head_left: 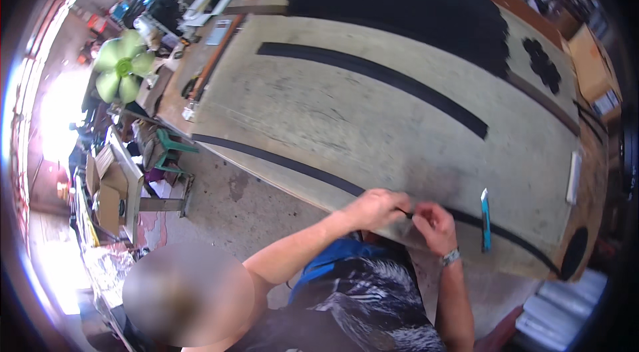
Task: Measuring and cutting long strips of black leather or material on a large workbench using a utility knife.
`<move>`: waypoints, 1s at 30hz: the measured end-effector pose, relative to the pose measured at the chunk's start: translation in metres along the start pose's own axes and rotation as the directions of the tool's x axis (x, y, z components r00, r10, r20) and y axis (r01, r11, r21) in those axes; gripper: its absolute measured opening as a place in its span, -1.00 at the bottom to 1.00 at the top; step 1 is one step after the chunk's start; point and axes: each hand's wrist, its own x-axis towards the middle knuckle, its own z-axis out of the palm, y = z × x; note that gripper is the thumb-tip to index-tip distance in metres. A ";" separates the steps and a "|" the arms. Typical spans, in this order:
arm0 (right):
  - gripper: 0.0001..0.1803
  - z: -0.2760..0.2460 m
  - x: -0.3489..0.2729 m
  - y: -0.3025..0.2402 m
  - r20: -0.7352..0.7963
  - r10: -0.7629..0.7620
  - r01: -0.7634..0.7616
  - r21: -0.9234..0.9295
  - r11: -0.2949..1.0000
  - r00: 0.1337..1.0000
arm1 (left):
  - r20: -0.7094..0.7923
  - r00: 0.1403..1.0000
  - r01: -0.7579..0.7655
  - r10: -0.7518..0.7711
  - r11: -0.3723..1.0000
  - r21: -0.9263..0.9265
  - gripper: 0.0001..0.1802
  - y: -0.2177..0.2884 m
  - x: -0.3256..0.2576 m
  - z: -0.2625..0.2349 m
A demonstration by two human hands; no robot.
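A long narrow black strip (286,163) lies along the near edge of the table (293,99), and my hands are in front of its middle. My left hand (378,208) is closed, pinching a small dark piece (404,212) that spans the gap to the other hand. Fingers bent together, my right hand (436,227) grips the piece's other end. Whether this piece is part of the long strip I cannot tell. A teal utility knife (486,222) lies to the right, across the strip. Farther back rests a wider black strip (373,72).
A large pile of black pieces (399,9) covers the far side, with a small black cluster (541,64) to its right. A white bar (573,177) and a black oval (574,252) lie at the right end. A green fan (124,67) stands left.
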 end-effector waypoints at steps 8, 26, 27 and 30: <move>-0.87 -0.043 0.037 0.011 -0.368 0.066 -0.107 -0.093 0.990 0.927 | 0.031 0.978 0.199 -0.208 0.963 0.182 -0.66 -0.082 -0.044 -0.144; -0.88 -0.173 0.162 0.044 -0.641 0.130 -0.244 -0.093 0.965 0.757 | -0.517 0.736 0.532 -0.437 0.845 0.043 -0.75 -0.254 0.003 -0.463; -0.89 -0.176 0.162 0.042 -0.648 0.149 -0.267 -0.088 0.960 0.747 | -0.586 0.700 0.559 -0.408 0.824 0.094 -0.71 -0.265 0.016 -0.457; -0.88 -0.206 0.141 0.054 -0.721 0.158 -0.282 -0.055 0.958 0.675 | -0.672 0.663 0.541 -0.330 0.831 0.125 -0.58 -0.283 0.046 -0.431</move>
